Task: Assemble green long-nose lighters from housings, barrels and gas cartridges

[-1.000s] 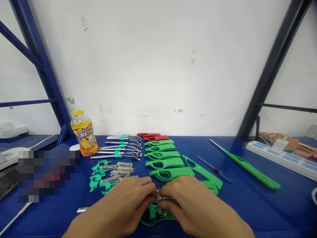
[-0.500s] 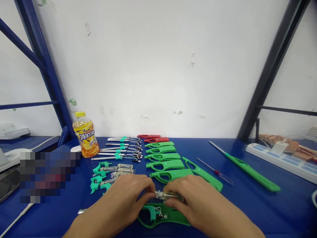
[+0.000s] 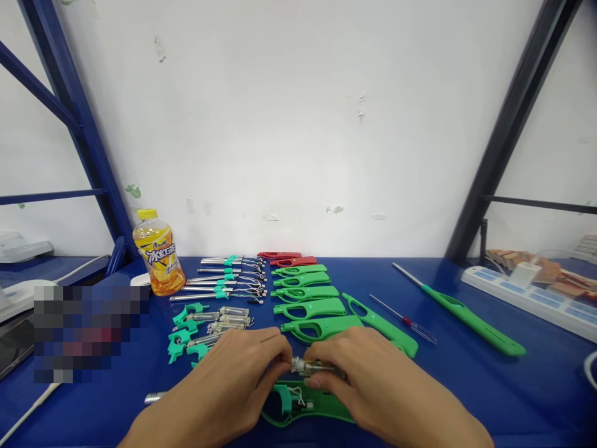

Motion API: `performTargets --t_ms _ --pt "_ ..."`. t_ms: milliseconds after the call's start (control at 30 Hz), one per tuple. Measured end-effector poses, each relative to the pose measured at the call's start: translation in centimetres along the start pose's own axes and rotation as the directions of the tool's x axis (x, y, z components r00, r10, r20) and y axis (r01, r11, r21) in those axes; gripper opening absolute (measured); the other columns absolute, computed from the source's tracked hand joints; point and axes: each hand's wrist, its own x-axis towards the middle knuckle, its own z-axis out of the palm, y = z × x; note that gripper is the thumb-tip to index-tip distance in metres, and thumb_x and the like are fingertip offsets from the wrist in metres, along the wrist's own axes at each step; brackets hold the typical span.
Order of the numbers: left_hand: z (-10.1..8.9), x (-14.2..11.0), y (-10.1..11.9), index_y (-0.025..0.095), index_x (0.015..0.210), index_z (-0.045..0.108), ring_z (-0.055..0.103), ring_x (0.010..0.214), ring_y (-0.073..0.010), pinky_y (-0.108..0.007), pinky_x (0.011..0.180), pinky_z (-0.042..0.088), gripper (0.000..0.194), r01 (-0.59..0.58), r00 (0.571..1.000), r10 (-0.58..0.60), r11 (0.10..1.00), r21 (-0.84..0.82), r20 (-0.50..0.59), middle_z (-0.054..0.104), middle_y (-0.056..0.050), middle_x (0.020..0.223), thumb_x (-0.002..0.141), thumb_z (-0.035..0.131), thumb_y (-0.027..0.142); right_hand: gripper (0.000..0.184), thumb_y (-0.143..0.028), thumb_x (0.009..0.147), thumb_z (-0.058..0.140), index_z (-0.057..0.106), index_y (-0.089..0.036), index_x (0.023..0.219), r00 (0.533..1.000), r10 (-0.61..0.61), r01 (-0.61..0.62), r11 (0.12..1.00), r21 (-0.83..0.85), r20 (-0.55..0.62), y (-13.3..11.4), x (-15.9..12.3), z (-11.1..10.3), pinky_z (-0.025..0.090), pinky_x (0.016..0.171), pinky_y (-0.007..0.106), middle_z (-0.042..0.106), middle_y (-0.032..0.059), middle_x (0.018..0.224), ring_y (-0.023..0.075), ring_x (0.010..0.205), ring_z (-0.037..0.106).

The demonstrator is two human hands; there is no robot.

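Observation:
Between my two hands is a small clear lighter fuel tank [image 3: 303, 366], lying level. My right hand [image 3: 368, 370] grips its body with thumb and fingers. Thumb and forefinger of my left hand [image 3: 254, 367] are pinched at its left, valve end. Just below lies a green lighter shell half [image 3: 321, 407], partly covered by my hands. In it sit a teal trigger [image 3: 285, 401], white wires and a small black part. Left of my left hand are several more clear tanks [image 3: 236, 320] and teal triggers [image 3: 178, 343].
Metal lighter tubes with wires [image 3: 228, 281] lie in rows behind. Beside them are green shells [image 3: 308, 292] and red shells [image 3: 284, 256]. A screwdriver [image 3: 410, 323], an assembled lighter [image 3: 471, 320] and a power strip [image 3: 536, 305] are at right; a drink bottle [image 3: 161, 255] stands left.
Both hands keep their hold on the fuel tank, with slight finger movement at its left end. The whole view has shifted slightly.

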Motion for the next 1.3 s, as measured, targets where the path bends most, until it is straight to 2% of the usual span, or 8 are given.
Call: performTargets --t_ms 200,633,867,1000,1100,1200,1300 --pt "0.1 0.0 -0.3 0.025 0.098 0.062 0.065 0.083 -0.0188 -0.032 0.069 0.035 0.024 -0.014 0.999 0.011 0.995 0.099 0.035 0.070 0.000 0.096 0.107 0.042 0.015 0.020 -0.025 0.102 0.071 0.069 -0.025 0.082 1.000 -0.013 0.013 1.000 -0.014 0.001 -0.1 0.2 0.2 0.025 0.060 0.035 0.081 -0.0025 0.081 0.0227 0.078 0.077" --pt "-0.1 -0.2 -0.2 0.026 0.097 0.062 0.064 0.081 -0.0176 -0.031 0.070 0.036 0.022 0.002 1.000 -0.002 1.000 0.014 0.017 0.071 0.002 0.095 0.108 0.045 0.018 0.018 -0.027 0.104 0.069 0.076 -0.027 0.088 0.999 -0.025 0.024 0.999 0.032 0.033 0.2 0.4 -0.1 0.030 0.065 0.033 0.082 -0.0032 0.083 0.0218 0.081 0.076" --pt "0.1 0.1 -0.3 0.029 0.102 0.066 0.067 0.086 -0.0161 -0.030 0.074 0.039 0.020 0.022 1.000 -0.022 0.999 -0.033 0.023 0.073 0.005 0.098 0.110 0.048 0.023 0.016 -0.032 0.105 0.069 0.085 -0.028 0.104 0.998 -0.003 -0.004 0.993 0.121 0.065 0.4 0.1 -0.5 0.040 0.073 0.029 0.084 0.0022 0.093 0.0237 0.092 0.075" --pt "0.0 -0.1 -1.4 0.033 0.111 0.071 0.070 0.095 -0.0183 -0.031 0.082 0.041 0.017 0.026 0.999 -0.026 1.000 -0.009 0.034 0.076 0.005 0.106 0.110 0.055 0.026 0.013 -0.040 0.101 0.076 0.084 -0.030 0.101 0.997 0.056 -0.065 0.986 0.151 0.060 0.6 -0.3 -0.3 0.042 0.079 0.028 0.081 0.0003 0.100 0.0240 0.099 0.072" --pt "-0.9 -0.9 -2.8 0.033 0.112 0.073 0.071 0.102 -0.0188 -0.030 0.087 0.042 0.021 0.049 0.998 -0.050 0.999 0.010 0.050 0.077 0.005 0.111 0.108 0.055 0.022 0.013 -0.040 0.100 0.077 0.083 -0.029 0.095 0.993 0.075 -0.087 0.987 0.136 0.090 0.6 -0.3 -0.3 0.042 0.081 0.028 0.077 -0.0001 0.103 0.0236 0.102 0.070" --pt "-1.9 -2.0 -4.4 0.035 0.105 0.074 0.071 0.099 -0.0158 -0.026 0.084 0.043 0.020 0.084 0.992 -0.084 0.996 0.004 0.092 0.077 0.006 0.104 0.106 0.060 0.021 0.008 -0.037 0.099 0.079 0.083 -0.031 0.099 0.992 0.073 -0.087 0.986 0.143 0.105 0.6 -0.2 -0.4 0.041 0.079 0.028 0.078 -0.0016 0.101 0.0223 0.100 0.070" --pt "-2.1 -2.7 -5.8 0.038 0.101 0.078 0.073 0.093 -0.0145 -0.024 0.078 0.046 0.018 0.115 0.983 -0.114 0.993 -0.005 0.146 0.077 0.007 0.099 0.097 0.073 0.021 0.005 -0.035 0.096 0.082 0.083 -0.030 0.098 0.988 0.092 -0.109 0.985 0.137 0.124 0.6 0.0 -0.5 0.039 0.073 0.028 0.080 -0.0019 0.096 0.0219 0.094 0.071"
